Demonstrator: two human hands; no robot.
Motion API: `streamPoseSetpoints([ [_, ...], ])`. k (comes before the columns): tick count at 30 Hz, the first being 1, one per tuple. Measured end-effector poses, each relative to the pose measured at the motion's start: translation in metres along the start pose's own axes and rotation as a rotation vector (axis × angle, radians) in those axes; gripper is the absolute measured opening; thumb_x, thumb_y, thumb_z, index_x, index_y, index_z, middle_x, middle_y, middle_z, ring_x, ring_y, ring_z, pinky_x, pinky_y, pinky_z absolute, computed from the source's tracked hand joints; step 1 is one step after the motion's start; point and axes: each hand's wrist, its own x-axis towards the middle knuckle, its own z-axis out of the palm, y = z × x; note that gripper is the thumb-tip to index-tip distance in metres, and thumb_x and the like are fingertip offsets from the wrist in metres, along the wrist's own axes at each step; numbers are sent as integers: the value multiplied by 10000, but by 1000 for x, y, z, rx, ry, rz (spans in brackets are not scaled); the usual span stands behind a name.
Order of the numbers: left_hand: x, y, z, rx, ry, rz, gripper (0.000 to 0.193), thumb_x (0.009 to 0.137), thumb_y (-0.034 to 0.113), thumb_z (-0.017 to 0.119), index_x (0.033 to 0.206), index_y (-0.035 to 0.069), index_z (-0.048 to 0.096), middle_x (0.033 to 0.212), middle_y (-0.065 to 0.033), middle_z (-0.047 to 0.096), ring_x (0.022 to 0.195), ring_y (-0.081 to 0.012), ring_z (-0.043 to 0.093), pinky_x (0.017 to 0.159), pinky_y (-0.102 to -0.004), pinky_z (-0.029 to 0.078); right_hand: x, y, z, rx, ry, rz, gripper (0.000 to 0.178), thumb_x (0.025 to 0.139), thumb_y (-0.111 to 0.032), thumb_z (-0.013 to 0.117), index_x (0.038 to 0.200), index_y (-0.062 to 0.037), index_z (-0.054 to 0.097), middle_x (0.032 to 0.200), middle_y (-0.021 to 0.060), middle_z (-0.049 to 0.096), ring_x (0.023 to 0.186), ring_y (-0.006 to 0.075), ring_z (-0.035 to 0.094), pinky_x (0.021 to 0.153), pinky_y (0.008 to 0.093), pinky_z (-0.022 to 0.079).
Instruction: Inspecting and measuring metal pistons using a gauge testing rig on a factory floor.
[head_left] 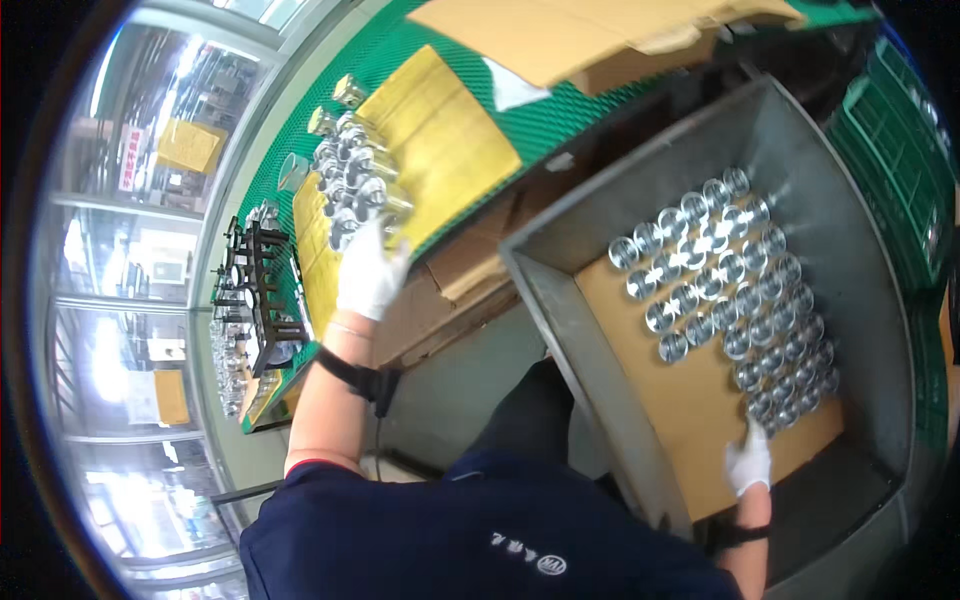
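Note:
My left hand [372,272], in a white glove, reaches over the bench to the near end of a cluster of shiny metal parts [352,165]. Its fingers are stretched toward them, with the thumb apart. My right hand [750,464], also gloved in white, is low inside a grey metal bin [640,425]. Its fingers are drawn together at the nearest of several shiny round metal cups [745,290], which stand in close rows on the bin's cardboard floor [690,415]. The fingertips seem to pinch a cup at the near end; the exact grip is small and partly hidden.
Yellow board [440,130] lies on the green bench mat [560,125]. A black fixture [262,295] stands left of my left arm. An opened cardboard box [560,35] lies across the far bench. Green crates [905,150] stand beyond the bin's high right wall.

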Motion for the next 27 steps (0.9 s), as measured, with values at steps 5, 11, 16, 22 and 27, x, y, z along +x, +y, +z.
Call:
streamPoseSetpoints([
  [5,82,-131,-3,-105,-34,-310,484,872,356,715,1241,56,625,1065,-176,721,1009,-358,687,901,-428,533,79,-231,-19,20,96,-313,604,837,-100,686,1406,-62,485,1380,266,525,1248,418,537,1035,441,469],
  [11,117,-150,22,-130,-461,-362,779,794,464,716,1432,97,461,1142,-241,672,1050,-413,663,909,-487,528,136,-577,8,-149,2,-861,513,909,-217,606,1396,-98,496,1392,210,528,1206,398,566,1028,450,474],
  [16,127,-153,40,-87,-492,-450,643,848,307,654,1445,164,462,1382,-401,415,1018,-466,660,891,-469,534,150,-796,47,-301,-99,-1106,526,944,-244,514,1454,-145,434,1451,177,478,1180,396,588,1013,469,486],
  [22,107,-170,28,-219,-439,-433,668,802,225,732,1411,142,471,1328,-362,451,914,-435,682,778,-458,567,199,-933,140,-723,-371,-830,809,886,-316,587,1597,-281,203,1614,207,276,1324,382,521,1074,444,461],
  [27,66,-205,9,-364,-469,-432,629,802,211,746,1379,127,509,1283,-327,444,836,-422,683,734,-454,574,218,-968,207,-902,-394,-765,907,884,-322,631,1618,-302,100,1616,251,242,1384,464,428,1121,527,393],
])
